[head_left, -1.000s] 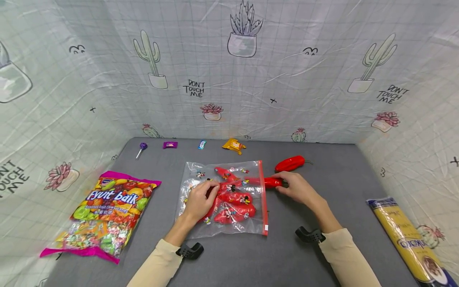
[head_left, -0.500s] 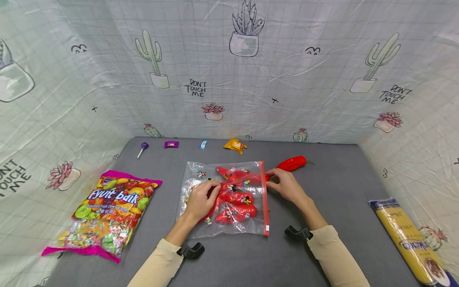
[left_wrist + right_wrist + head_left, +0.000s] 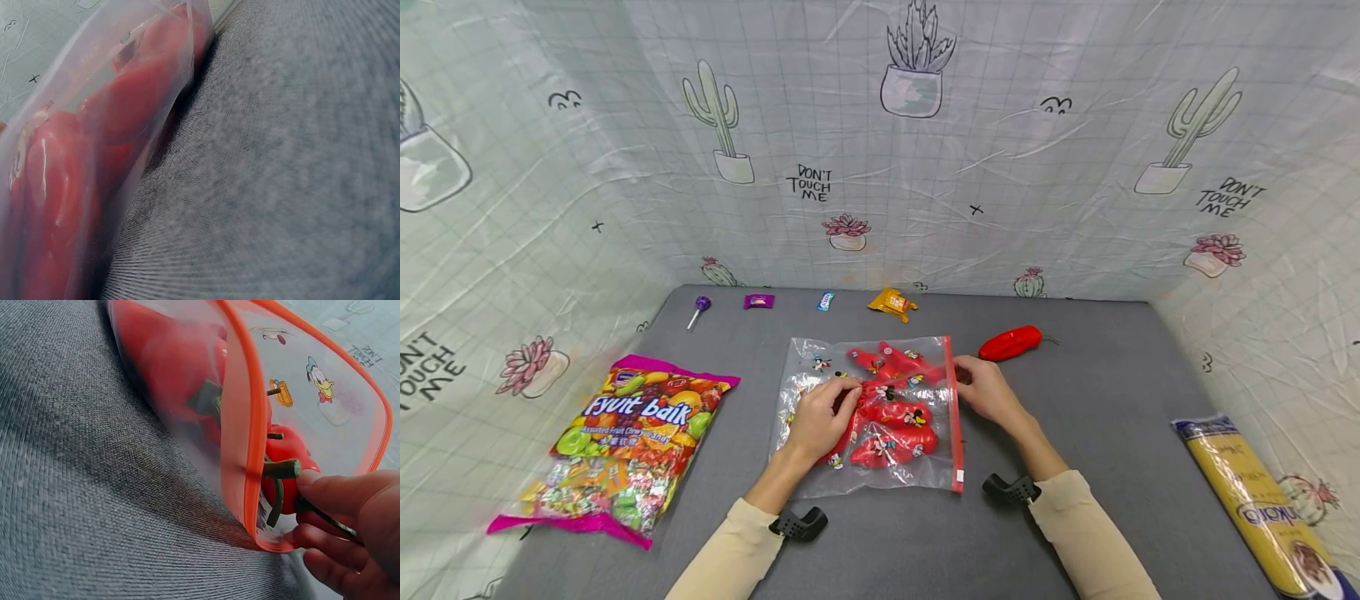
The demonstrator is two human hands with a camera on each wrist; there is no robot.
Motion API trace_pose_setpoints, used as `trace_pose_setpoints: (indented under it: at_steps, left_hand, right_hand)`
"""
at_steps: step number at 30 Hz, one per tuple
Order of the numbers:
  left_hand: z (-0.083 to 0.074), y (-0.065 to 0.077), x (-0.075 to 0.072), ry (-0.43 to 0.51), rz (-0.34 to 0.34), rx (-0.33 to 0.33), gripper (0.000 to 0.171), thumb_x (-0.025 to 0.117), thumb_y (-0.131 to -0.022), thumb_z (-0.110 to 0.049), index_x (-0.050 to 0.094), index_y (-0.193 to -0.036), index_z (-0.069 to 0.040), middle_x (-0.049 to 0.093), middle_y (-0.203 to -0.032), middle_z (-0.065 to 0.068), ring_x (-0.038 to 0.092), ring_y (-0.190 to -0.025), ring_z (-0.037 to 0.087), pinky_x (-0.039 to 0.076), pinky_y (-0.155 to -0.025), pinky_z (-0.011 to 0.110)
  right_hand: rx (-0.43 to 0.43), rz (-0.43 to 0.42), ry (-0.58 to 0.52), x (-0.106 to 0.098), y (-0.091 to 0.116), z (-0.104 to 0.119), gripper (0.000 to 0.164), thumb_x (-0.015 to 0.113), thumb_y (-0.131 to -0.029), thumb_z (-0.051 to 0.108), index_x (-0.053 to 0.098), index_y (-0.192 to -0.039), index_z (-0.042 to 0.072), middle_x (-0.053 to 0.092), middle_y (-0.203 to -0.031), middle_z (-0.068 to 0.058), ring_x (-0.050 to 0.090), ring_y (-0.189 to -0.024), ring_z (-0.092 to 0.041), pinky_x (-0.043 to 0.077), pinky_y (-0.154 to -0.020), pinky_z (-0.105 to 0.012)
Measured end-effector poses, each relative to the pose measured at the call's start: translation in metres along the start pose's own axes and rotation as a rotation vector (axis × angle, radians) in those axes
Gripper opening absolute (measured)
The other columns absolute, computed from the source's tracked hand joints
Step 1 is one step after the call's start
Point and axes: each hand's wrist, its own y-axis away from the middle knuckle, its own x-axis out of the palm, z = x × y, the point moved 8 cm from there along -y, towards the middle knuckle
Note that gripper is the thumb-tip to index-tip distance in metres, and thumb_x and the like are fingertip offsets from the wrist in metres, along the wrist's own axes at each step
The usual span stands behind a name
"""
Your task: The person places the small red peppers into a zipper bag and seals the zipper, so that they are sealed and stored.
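Observation:
A clear zip bag (image 3: 797, 367) with cartoon prints and a red-orange zip edge lies at the middle of the table, its mouth facing right. Several red chili peppers (image 3: 893, 447) show through it. My left hand (image 3: 822, 419) pinches the bag's upper layer; the left wrist view shows red peppers through the plastic. At the mouth, my right hand (image 3: 988, 390) holds a red pepper (image 3: 289, 447) by its green stem, thumb and fingers around it. The pepper's body is within the bag. Another red pepper (image 3: 1011, 342) lies outside, beyond the right hand.
On the left lies a large Fyuit baik candy bag (image 3: 625, 433). Along the back edge sit a purple lollipop (image 3: 702, 303), a purple candy (image 3: 758, 301), a small blue-white candy (image 3: 825, 301) and an orange packet (image 3: 891, 303). A yellow packet (image 3: 1243, 500) lies far right.
My right hand has moved left to the bag's mouth, and the pepper it holds has slid from outside into the bag. My left hand keeps its place on the bag.

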Motion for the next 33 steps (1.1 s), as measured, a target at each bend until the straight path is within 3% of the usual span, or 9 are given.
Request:
trace_pose_setpoints:
  at_steps: [9, 18, 21, 24, 28, 33]
  left_hand:
    - [-0.001, 0.0, -0.002, 0.002, -0.004, 0.008, 0.013, 0.062, -0.09, -0.02, 0.068, -0.098, -0.013, 0.071, -0.099, 0.0, 0.068, -0.096, 0.015, 0.055, -0.085, 0.031]
    - [-0.001, 0.0, -0.001, -0.016, -0.014, 0.014, 0.013, 0.063, -0.089, -0.02, 0.069, -0.098, -0.012, 0.071, -0.098, 0.0, 0.068, -0.095, 0.015, 0.054, -0.085, 0.031]
    - [-0.002, 0.0, -0.001, -0.013, -0.011, 0.01, 0.013, 0.063, -0.09, -0.02, 0.069, -0.098, -0.012, 0.071, -0.098, 0.0, 0.068, -0.095, 0.016, 0.054, -0.085, 0.031]
    - [-0.002, -0.001, 0.0, -0.011, -0.006, 0.005, 0.014, 0.063, -0.09, -0.02, 0.069, -0.099, -0.012, 0.072, -0.099, 0.001, 0.068, -0.096, 0.016, 0.054, -0.085, 0.031]
    - [-0.002, 0.0, -0.001, -0.013, -0.006, 0.001, 0.014, 0.063, -0.09, -0.021, 0.069, -0.099, -0.012, 0.071, -0.099, 0.001, 0.068, -0.095, 0.016, 0.054, -0.085, 0.032]
    - [-0.002, 0.0, -0.001, -0.012, -0.012, 0.008, 0.013, 0.063, -0.09, -0.02, 0.069, -0.099, -0.012, 0.071, -0.098, 0.001, 0.068, -0.095, 0.016, 0.055, -0.084, 0.032]
  right_hand:
    - [-0.008, 0.011, -0.048, 0.009, 0.0, -0.007, 0.02, 0.073, -0.081, 0.016, 0.071, -0.1, 0.008, 0.071, -0.09, -0.007, 0.059, -0.076, -0.014, 0.052, -0.07, -0.028]
    - [0.051, 0.075, -0.12, 0.016, 0.001, -0.006, 0.023, 0.071, -0.083, 0.027, 0.072, -0.105, 0.018, 0.072, -0.096, -0.004, 0.056, -0.076, -0.013, 0.047, -0.068, -0.023]
    - [0.041, 0.048, -0.098, 0.01, 0.0, -0.007, 0.021, 0.07, -0.085, 0.023, 0.072, -0.104, 0.014, 0.072, -0.096, -0.005, 0.057, -0.078, -0.013, 0.049, -0.072, -0.025]
    - [0.047, 0.027, -0.072, 0.002, 0.001, -0.01, 0.02, 0.068, -0.086, 0.018, 0.07, -0.104, 0.009, 0.071, -0.093, -0.007, 0.058, -0.075, -0.013, 0.05, -0.067, -0.025]
    - [0.102, 0.025, -0.058, -0.011, 0.002, -0.016, 0.022, 0.067, -0.087, 0.021, 0.069, -0.107, 0.011, 0.07, -0.093, -0.005, 0.058, -0.073, -0.013, 0.049, -0.061, -0.023]
    - [0.12, -0.011, -0.046, -0.033, 0.003, -0.024, 0.025, 0.068, -0.087, 0.022, 0.068, -0.109, 0.011, 0.07, -0.097, -0.005, 0.06, -0.079, -0.016, 0.05, -0.064, -0.024]
